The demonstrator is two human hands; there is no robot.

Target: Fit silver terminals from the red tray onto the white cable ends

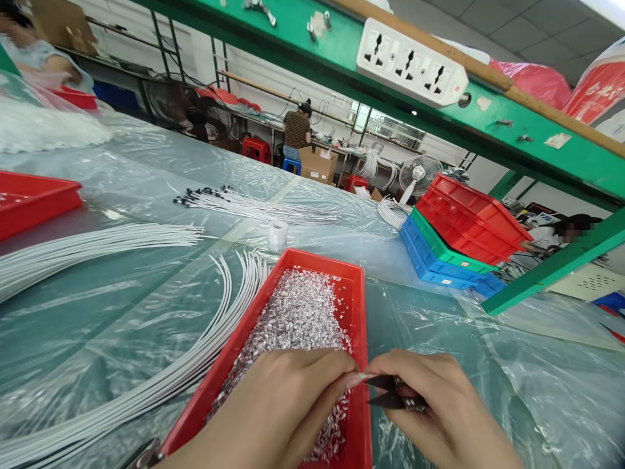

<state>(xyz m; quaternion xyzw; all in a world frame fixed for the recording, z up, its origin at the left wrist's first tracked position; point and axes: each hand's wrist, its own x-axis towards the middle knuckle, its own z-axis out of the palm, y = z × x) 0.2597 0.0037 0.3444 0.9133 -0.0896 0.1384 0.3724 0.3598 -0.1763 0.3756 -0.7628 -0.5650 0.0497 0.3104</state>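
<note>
My left hand (278,404) hovers over the near end of a red tray (359,306) filled with small clear shiny pieces (297,312). Its fingertips pinch a tiny clear piece at the tray's right rim. My right hand (439,410) sits just right of the tray and grips small black thread snips (390,393), whose blades point left at the pinched piece. The two hands almost touch.
Bundles of white cables (146,384) curve across the plastic-covered table to the left. A second red tray (29,198) lies far left, a tape roll (278,233) behind, stacked red, green and blue bins (459,241) right. Other people work in the background.
</note>
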